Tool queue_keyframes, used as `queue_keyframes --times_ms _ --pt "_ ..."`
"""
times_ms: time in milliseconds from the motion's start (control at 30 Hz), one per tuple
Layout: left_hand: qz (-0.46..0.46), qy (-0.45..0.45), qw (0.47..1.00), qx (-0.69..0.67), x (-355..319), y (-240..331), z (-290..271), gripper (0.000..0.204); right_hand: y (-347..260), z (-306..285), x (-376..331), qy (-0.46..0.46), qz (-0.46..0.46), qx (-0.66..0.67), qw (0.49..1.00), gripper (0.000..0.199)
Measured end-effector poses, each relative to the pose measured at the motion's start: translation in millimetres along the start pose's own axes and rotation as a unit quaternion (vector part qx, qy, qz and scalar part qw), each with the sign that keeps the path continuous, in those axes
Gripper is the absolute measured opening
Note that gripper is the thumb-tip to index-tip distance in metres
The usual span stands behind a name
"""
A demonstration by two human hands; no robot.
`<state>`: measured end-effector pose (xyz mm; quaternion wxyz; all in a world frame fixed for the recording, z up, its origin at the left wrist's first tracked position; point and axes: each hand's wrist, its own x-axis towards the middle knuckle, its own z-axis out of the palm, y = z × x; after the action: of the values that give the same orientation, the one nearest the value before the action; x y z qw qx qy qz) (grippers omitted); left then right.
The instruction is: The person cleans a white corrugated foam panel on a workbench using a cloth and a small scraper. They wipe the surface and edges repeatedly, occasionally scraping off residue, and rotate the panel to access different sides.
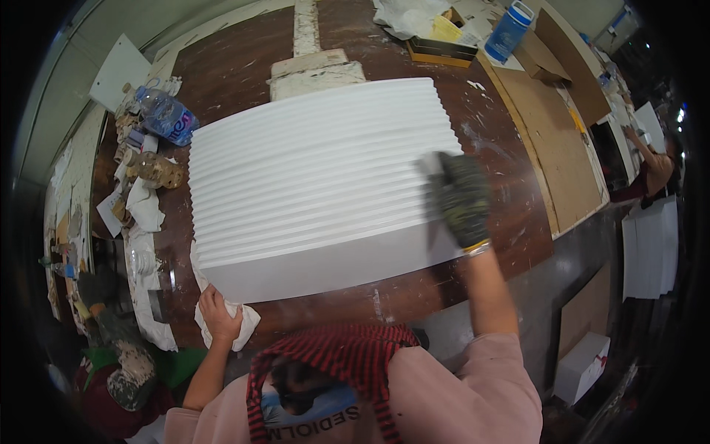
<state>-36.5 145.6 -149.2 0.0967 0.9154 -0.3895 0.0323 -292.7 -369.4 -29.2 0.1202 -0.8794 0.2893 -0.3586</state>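
A large white panel (pixel 318 163) with wavy ridges lies on the brown table, its near strip flat and smooth. My right hand (pixel 464 200), in a dark mottled glove with a yellow cuff edge, is over the panel's right side. Motion blurs its fingers, which look curled round a small pale item that I cannot make out. Bare, my left hand (pixel 220 317) is at the panel's near left corner, its fingers closed on a crumpled white cloth (pixel 248 327) at the table's edge.
Left of the panel stand a clear blue-tinted bottle (pixel 167 116) and a dirty brownish bottle (pixel 157 171). A stained pale block (pixel 316 72) lies behind it. Far right are a blue bottle (pixel 509 33) and a black-and-orange box (pixel 441 52). Other people work at both sides.
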Motion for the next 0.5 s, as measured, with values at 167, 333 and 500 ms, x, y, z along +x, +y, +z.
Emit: queue_keyframes --times_ms 167,333,500 --pt "0.013 -0.005 1.0 -0.012 1.1 -1.3 -2.2 0.067 -28.8 24.1 -32.5 -0.101 -0.087 0.026 0.991 0.034" --pt "0.022 0.005 1.0 -0.001 0.0 -2.0 -0.2 0.068 51.3 -47.7 11.4 -0.06 0.276 0.004 0.959 0.032" --pt "0.009 -0.001 1.0 0.006 -0.4 -2.4 1.1 0.068 3.1 -27.3 -11.3 -0.019 0.014 -0.051 0.998 0.029"
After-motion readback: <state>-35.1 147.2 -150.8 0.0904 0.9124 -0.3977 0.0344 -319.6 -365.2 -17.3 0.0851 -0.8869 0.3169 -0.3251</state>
